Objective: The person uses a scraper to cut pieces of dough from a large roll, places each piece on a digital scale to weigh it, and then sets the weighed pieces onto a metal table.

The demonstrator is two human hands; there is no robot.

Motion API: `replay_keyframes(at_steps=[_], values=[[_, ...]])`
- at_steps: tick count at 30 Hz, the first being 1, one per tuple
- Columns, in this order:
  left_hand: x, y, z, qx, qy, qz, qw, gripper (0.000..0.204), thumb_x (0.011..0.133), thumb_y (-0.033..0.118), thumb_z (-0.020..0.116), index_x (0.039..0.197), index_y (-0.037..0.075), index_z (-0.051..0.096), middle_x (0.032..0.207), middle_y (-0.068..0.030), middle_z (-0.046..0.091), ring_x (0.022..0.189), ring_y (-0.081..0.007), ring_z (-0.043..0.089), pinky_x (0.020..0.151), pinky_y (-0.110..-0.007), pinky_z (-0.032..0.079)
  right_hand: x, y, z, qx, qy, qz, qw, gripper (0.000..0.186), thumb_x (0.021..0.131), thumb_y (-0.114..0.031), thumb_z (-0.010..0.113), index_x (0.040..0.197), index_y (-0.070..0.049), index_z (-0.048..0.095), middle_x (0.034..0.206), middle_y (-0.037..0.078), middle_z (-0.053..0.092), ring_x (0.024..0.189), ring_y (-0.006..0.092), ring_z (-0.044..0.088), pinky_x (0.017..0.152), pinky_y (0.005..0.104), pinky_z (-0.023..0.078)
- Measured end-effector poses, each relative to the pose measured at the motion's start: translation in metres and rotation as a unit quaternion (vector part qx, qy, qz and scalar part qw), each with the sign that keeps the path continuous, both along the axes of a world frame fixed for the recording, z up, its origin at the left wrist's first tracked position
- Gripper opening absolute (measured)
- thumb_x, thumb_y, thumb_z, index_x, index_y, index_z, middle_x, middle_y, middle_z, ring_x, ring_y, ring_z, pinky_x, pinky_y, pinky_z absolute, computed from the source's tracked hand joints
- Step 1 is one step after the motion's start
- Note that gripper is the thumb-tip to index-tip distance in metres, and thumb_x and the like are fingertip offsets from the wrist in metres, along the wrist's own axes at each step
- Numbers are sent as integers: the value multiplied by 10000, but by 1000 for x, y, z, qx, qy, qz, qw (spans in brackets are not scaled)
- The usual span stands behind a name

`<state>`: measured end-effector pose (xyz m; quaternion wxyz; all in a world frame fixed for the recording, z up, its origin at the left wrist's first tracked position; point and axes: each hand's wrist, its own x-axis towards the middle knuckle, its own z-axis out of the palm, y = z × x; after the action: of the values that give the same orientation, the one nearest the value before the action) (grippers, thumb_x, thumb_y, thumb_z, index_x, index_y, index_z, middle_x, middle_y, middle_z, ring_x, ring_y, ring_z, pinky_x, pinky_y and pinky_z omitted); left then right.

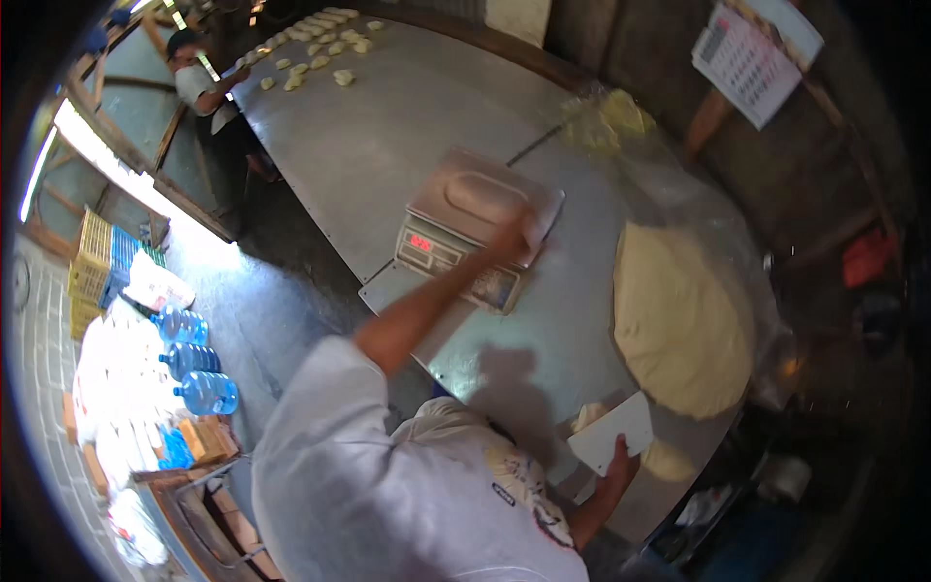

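Note:
My left hand [514, 233], blurred, reaches onto the steel pan [461, 184] of a digital scale [427, 252] with a red display; I cannot make out its fingers or anything in them. My right hand [613, 468] grips a flat white scraper [599, 436] low over the steel table. Small pieces of pale dough [664, 461] lie beside and partly under the scraper. A large slab of dough [679, 320] rests on clear plastic to the right of the scale.
Dough pieces [320, 44] cover the table's [349, 136] far end, where another person [204, 92] stands at the left edge. Crumpled plastic [621, 121] lies along the right side. On the floor at left are blue water jugs [204, 393], crates [92, 257] and white sacks [107, 388].

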<state>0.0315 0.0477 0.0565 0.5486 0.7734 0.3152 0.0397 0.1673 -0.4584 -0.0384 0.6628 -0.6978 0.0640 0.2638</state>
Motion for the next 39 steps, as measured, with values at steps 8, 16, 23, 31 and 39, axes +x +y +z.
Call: replay_keyframes(at_steps=[8,16,23,31,39], values=[[125,-368,-202,322,-143,-231,907,858,630,371,849,1327,43,469,1265,-184,550,1136,-379,541,998,-498,426,-2,-113,61,-62,-49,-155,985,434,886,-122,712,1251,67,571,1168,110,659,1027,200,623,906,318,461],[213,-374,-88,89,74,-312,943,571,606,303,819,1064,-16,697,1015,-208,714,953,-338,689,843,-397,545,-35,-208,22,-78,35,-315,945,448,870,-128,720,1259,50,589,1204,137,652,1084,237,614,919,340,454],[92,-263,-46,106,173,-264,943,607,617,316,836,1136,33,697,1039,-187,701,1019,-279,674,897,-397,526,-5,-140,33,-54,4,-232,971,470,866,-146,734,1258,60,574,1194,140,653,1085,234,612,919,342,459],[-44,-235,-178,289,36,-171,941,746,667,317,864,1307,113,539,1353,-120,515,1291,-323,450,1053,-504,385,-34,80,43,-302,-282,245,877,435,852,-150,705,1228,7,549,951,261,690,876,415,684,768,459,544],[-46,-217,-197,234,-34,-100,966,652,638,150,796,1226,51,532,1171,-149,578,1100,-374,564,948,-468,483,-74,184,-31,-349,-341,368,792,348,848,-136,650,1158,-5,562,873,263,681,816,458,661,746,538,524]])
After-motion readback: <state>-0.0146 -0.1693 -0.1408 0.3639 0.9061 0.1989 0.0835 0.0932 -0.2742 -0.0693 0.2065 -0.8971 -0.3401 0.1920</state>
